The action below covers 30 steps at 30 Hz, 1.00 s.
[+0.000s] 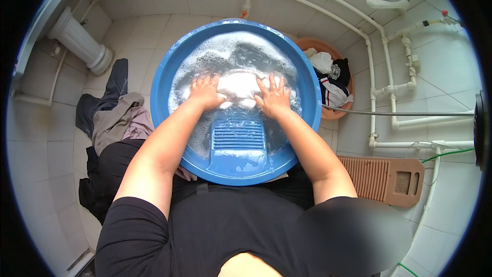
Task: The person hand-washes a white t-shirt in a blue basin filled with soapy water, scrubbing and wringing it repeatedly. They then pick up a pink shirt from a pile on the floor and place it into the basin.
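Observation:
Soapy, foamy water fills a large blue basin (159, 90) in front of me. In it a wet white cloth (240, 84) lies bunched up, partly under the suds, so its kind cannot be made out. My left hand (206, 92) rests on the left end of the cloth with its fingers spread. On the right end lies my right hand (274, 96), palm down, its fingers apart as well. Both hands are wet. Just nearer to me than the cloth, a ribbed blue washboard (239, 136) is built into the basin's near side, its lower part wet.
An orange basin (328, 114) with white and black clothes (333, 79) stands at the far right. A brown washboard (379, 180) lies right of my arm. Dark and grey clothes (110, 110) lie on the floor at left. White pipes (371, 92) run along the wall.

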Each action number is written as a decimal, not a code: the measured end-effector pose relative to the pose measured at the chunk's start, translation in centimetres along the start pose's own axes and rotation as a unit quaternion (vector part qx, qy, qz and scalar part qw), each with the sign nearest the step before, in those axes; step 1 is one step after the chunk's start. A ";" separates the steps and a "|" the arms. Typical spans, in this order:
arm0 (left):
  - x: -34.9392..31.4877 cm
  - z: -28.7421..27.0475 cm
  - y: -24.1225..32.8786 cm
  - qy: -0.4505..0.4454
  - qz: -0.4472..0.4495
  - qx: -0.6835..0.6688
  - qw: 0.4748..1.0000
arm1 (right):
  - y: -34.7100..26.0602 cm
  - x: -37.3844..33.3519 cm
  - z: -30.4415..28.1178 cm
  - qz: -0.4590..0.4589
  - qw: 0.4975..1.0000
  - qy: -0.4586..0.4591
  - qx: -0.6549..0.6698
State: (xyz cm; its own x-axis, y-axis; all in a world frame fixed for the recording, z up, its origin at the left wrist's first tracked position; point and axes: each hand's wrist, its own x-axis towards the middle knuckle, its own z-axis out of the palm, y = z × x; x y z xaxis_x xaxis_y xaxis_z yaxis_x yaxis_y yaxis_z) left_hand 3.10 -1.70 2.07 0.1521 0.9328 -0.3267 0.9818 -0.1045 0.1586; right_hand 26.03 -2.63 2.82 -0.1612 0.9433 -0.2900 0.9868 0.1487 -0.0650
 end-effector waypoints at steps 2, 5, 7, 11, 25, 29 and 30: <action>0.8 0.2 -1.2 -0.037 0.005 -0.077 0.996 | 0.3 0.9 1.6 -0.004 1.000 -0.010 0.020; 2.6 2.1 -3.4 -0.065 0.035 -0.228 0.971 | 1.9 3.5 3.2 -0.029 0.994 -0.056 0.084; 2.2 -0.1 -2.6 -0.078 0.014 -0.182 0.980 | 1.8 3.3 2.2 0.012 0.964 -0.111 0.241; 1.0 -3.9 -0.4 -0.039 -0.081 -0.109 0.990 | 4.1 4.2 3.2 0.032 0.868 -0.101 0.485; -7.3 -14.9 6.4 0.014 0.241 -0.879 0.411 | -1.3 -3.0 -8.2 0.193 0.405 -0.193 0.873; -9.6 -14.7 7.6 -0.091 0.282 -0.915 0.272 | -3.2 -3.6 -8.2 -0.111 0.261 -0.234 0.930; -10.0 -14.1 7.8 -0.116 0.285 -0.918 0.248 | -4.5 -3.8 -8.3 -0.194 0.234 -0.204 0.931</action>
State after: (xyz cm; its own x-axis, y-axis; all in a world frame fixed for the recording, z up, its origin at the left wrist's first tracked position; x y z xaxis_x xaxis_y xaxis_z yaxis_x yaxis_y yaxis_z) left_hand 7.67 -6.97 19.72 0.4184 0.8797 0.2259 -0.8830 0.3356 0.3282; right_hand 22.37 -4.45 12.18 -0.5950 0.8028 0.0398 -0.7591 -0.5450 -0.3560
